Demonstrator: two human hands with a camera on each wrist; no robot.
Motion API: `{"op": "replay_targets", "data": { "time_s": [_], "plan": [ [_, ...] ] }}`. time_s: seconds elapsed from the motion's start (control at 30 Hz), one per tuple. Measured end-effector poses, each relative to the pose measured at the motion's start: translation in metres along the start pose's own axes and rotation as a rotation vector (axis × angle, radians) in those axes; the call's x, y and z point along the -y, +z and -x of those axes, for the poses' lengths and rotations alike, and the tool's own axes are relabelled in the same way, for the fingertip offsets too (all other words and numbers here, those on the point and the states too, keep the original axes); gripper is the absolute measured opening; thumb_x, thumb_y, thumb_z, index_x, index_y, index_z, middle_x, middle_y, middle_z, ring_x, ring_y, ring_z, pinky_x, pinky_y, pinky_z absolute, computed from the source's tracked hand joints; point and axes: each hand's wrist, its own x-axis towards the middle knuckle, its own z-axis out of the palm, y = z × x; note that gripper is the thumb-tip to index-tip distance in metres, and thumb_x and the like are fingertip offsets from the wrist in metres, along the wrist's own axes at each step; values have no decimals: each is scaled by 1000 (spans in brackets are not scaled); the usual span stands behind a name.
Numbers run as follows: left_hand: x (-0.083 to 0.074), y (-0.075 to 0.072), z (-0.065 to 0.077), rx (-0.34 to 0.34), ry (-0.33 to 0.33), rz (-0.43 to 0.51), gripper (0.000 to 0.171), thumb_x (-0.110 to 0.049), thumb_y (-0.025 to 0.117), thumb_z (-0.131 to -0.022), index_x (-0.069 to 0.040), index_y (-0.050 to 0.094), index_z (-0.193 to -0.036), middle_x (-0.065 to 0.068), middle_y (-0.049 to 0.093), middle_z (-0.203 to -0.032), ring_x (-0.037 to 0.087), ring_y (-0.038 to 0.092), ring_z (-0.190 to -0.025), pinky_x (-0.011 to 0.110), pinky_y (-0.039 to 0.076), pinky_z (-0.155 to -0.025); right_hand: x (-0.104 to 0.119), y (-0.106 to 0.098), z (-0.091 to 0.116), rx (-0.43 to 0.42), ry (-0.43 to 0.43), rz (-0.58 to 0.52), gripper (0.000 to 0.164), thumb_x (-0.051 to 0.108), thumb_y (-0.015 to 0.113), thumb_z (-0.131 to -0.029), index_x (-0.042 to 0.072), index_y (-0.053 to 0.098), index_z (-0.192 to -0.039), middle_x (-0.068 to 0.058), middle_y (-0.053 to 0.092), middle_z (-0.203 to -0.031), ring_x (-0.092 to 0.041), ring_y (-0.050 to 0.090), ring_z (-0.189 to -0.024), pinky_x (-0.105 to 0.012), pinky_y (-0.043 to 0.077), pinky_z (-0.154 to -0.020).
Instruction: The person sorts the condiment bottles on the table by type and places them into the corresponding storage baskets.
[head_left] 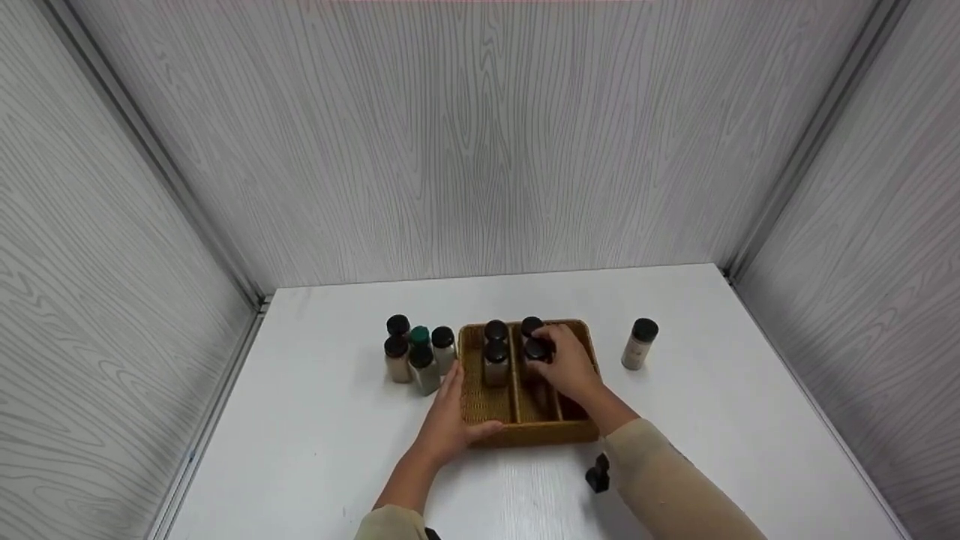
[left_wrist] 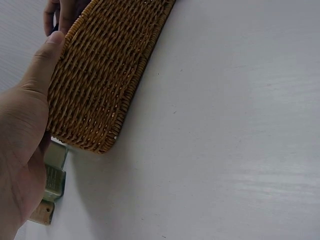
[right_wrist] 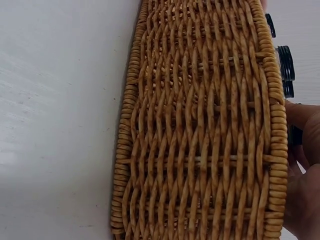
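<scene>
A brown wicker basket, split into three compartments by two dividers, sits on the white table. My left hand rests at its front left corner, fingers straight along the left wall and thumb on the front rim. My right hand reaches over the right side and pinches the black cap of a spice jar in the middle compartment. Its lower body is partly hidden by the hand. Another black-capped jar stands just behind it. In the left compartment, two black-capped jars stand one behind the other.
Left of the basket stands a cluster of several spice jars, one with a green cap. A single black-capped jar stands on the table to the right. A small black object shows beside the right sleeve. Wood-grain panels enclose the table.
</scene>
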Motion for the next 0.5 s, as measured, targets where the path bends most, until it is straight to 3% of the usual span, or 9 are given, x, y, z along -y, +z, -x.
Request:
{"op": "replay_targets", "data": {
  "time_s": [0.5],
  "plan": [
    [-1, -1, 0, 6, -6, -9, 130, -47, 94, -83, -11, 11, -176, 11, 5, -185, 42, 17, -170, 62, 27, -135, 2, -8, -1, 43, -10, -89, 54, 5, 86, -92, 4, 65, -141, -18, 61, -138, -34, 64, -132, -48, 58, -112]
  ]
}}
